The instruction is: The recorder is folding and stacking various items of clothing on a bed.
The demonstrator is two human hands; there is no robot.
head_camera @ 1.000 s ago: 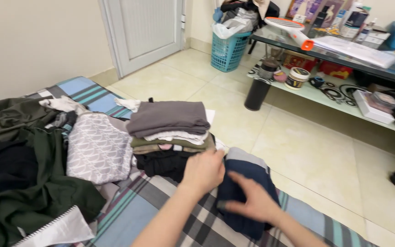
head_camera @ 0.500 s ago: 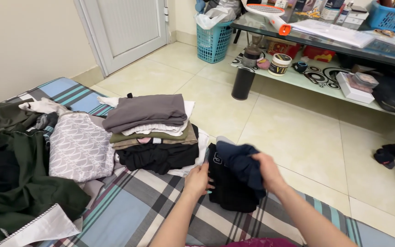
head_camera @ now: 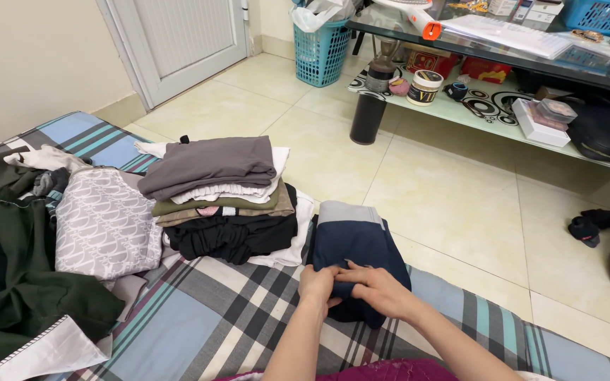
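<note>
Pinching the navy garment's (head_camera: 353, 243) near hem, both the left hand (head_camera: 317, 286) and right hand (head_camera: 375, 289) gripped cloth at the plaid blanket's (head_camera: 213, 317) floor-side edge. Squaring that fold probably needed even tension, beside the stack of folded clothes (head_camera: 224, 194).

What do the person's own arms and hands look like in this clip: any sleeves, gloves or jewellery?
Both forearms are bare as far as the frame shows, with no sleeves in view. The left hand and right hand wear no gloves, and no rings, watch or bracelets are visible. A quilted magenta garment shows at the bottom edge.
</note>
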